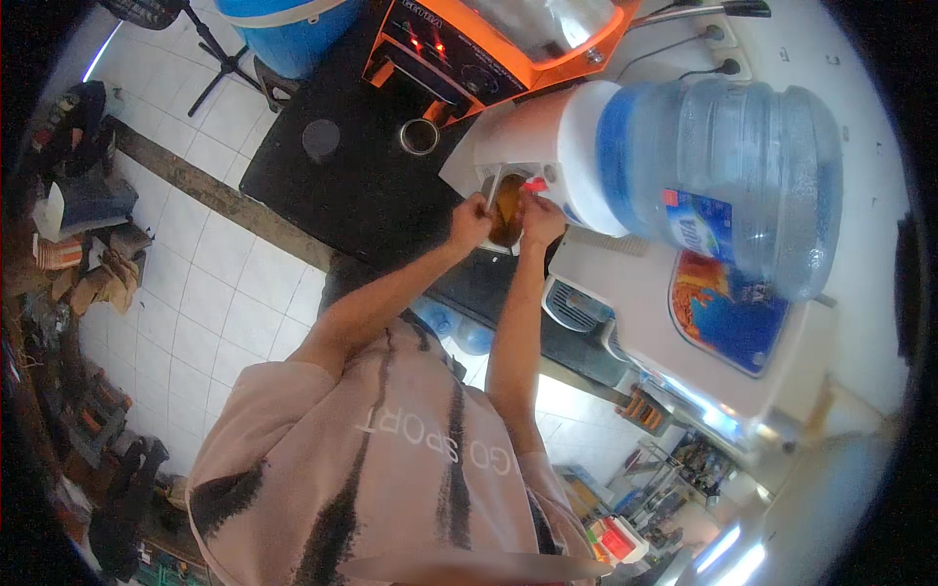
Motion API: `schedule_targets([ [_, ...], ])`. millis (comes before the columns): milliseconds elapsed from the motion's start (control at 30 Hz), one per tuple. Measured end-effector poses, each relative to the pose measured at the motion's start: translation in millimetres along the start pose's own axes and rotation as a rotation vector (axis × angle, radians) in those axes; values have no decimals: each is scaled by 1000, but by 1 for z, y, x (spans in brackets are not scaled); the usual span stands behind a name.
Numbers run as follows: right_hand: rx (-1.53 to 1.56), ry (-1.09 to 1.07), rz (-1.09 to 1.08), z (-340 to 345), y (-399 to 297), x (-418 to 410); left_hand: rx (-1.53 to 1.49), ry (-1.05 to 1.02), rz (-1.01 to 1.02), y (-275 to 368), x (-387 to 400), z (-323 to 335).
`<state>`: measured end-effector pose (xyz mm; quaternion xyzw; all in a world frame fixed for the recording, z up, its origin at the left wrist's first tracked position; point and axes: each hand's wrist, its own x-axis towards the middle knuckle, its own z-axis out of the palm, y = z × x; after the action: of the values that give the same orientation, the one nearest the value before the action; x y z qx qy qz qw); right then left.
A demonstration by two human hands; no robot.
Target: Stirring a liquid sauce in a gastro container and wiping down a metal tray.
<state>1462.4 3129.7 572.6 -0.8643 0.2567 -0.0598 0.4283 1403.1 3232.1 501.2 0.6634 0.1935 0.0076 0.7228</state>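
Observation:
My left hand (469, 224) and my right hand (542, 220) reach into the tap recess of a white water dispenser (516, 143). Between them sits a container of brown liquid (508, 209); its exact kind is unclear. The fingers of my left hand are bent together at its left side, beside a thin white strip (495, 189). A red tap lever (536, 184) is right at the fingertips of my right hand, which also lie along the container's right side. What each hand grips is partly hidden. On the dispenser lies an inverted clear-blue Aqua water bottle (725, 176).
An orange Getra cup sealing machine (458, 55), its ring holder (420, 137) pulled out, stands beyond the dispenser on a black table (344, 187). A grey round lid (321, 139) lies there. At right is another white dispenser (623, 267); a blue cooler (286, 33) stands behind.

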Motion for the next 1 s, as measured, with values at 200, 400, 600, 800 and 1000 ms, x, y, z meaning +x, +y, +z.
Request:
schedule_targets([
  [200, -35, 28, -10, -3, -11, -8, -32, 6, -28, -2, 1, 3],
  [400, -15, 10, 4, -3, -9, -8, -24, -18, 15, -1, 1, -1],
  [600, 24, -16, 12, -2, 4, 0, -76, -32, -45, 10, -3, 0],
  [800, -8, -18, 38, -1, -13, -9, -31, -18, -13, -2, 2, 0],
  [1000, -5, 60, 14, -1, 0, -1, -37, -55, -17, -3, 2, 4],
])
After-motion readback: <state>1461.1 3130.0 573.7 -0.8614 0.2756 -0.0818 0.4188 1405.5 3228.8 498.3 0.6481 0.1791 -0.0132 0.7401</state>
